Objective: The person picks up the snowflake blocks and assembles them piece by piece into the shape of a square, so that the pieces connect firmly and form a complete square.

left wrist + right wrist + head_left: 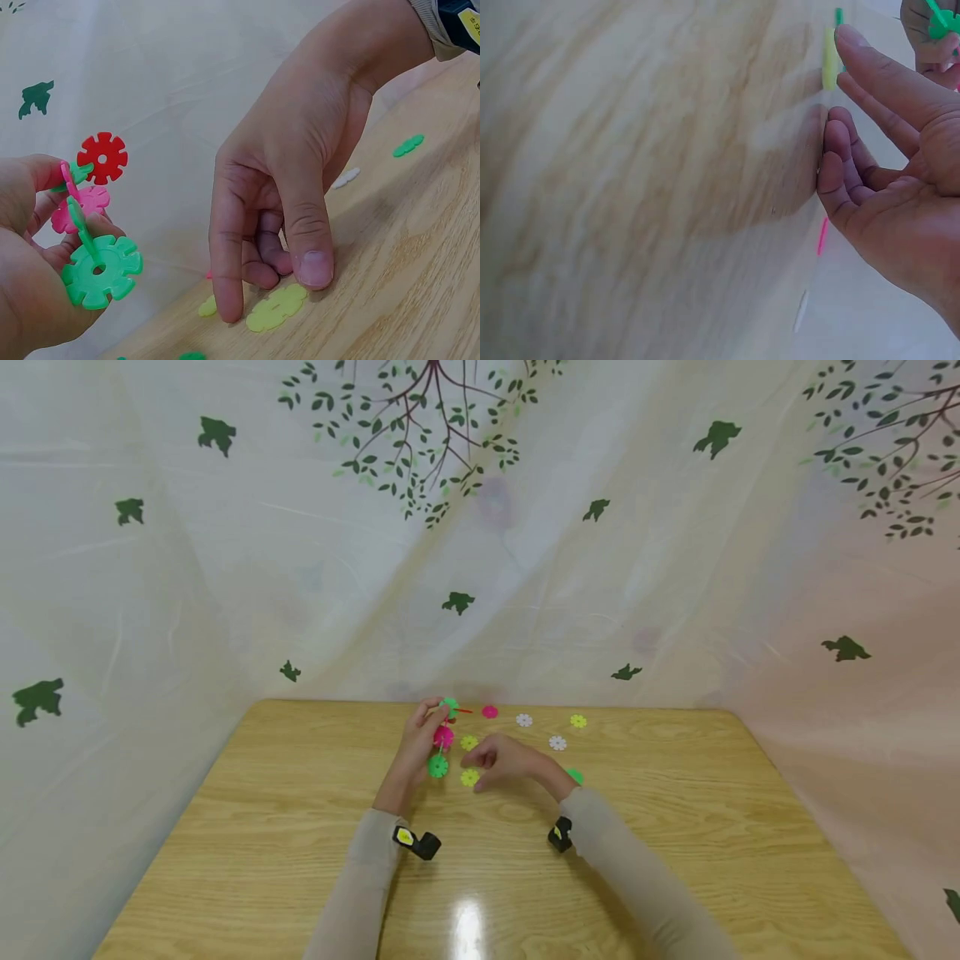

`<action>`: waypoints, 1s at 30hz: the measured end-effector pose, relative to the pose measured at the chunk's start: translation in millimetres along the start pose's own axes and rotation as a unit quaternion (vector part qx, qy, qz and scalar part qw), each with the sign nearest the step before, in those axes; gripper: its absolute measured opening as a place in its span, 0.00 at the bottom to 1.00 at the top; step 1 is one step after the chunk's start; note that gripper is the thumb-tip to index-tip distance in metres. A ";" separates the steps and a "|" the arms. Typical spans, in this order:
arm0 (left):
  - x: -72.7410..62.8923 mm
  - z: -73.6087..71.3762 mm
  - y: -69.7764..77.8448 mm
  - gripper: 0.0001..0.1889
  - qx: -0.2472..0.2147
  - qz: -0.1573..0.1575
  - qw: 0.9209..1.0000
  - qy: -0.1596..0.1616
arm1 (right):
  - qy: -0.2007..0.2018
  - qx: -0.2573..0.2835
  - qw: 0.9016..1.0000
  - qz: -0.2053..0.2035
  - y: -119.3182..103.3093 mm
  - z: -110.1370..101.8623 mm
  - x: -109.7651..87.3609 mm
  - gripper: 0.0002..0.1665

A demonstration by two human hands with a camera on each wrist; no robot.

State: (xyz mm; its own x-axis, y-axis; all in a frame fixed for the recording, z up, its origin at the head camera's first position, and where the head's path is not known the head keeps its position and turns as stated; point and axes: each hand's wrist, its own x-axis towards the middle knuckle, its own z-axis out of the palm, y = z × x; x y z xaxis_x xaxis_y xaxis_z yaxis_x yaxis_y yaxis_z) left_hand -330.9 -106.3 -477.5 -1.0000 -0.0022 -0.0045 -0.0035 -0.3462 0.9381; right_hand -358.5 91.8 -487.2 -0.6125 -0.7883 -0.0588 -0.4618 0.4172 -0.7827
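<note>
My left hand (415, 745) holds a chain of flower-shaped plastic discs slotted together, its thumb and fingers around the upper part. In the left wrist view the chain has a red disc (103, 159) at the top, pink discs (91, 201) in the middle and a large green disc (103, 272) at the bottom. My right hand (512, 758) is lowered to the table, with thumb and index finger spaced on either side of a flat yellow disc (277, 308). Its other fingers are curled. A second yellow disc (469, 742) lies just behind.
Loose discs lie on the wooden table (300, 827): a pink disc (490, 712), white discs (524, 720), a yellow disc (578, 721) farther right and a green disc (575, 776) by the right wrist. A pale printed curtain (360, 610) hangs behind the table's far edge.
</note>
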 end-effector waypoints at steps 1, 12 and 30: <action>0.1 -0.1 -0.2 0.06 -0.001 0.000 1.000 -0.001 | -0.003 -0.004 1.000 -0.004 1.4 0.0 0.4 0.24; -0.6 0.4 -0.2 0.07 0.010 -0.003 1.000 -0.004 | 0.009 -0.028 0.999 0.012 9.5 0.3 2.2 0.20; -0.9 2.8 -6.9 0.08 0.016 0.014 1.000 -0.008 | 0.019 0.030 0.999 0.037 4.6 -0.4 -3.2 0.15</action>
State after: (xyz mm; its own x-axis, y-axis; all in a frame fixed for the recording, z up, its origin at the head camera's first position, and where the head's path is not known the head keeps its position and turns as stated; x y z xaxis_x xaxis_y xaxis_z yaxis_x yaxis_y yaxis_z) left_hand -329.9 -101.2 -483.0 -0.9996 0.0037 0.0276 0.0250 -0.3168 0.9482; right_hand -359.0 96.4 -490.4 -0.6682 -0.7380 -0.0941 -0.3762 0.4443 -0.8130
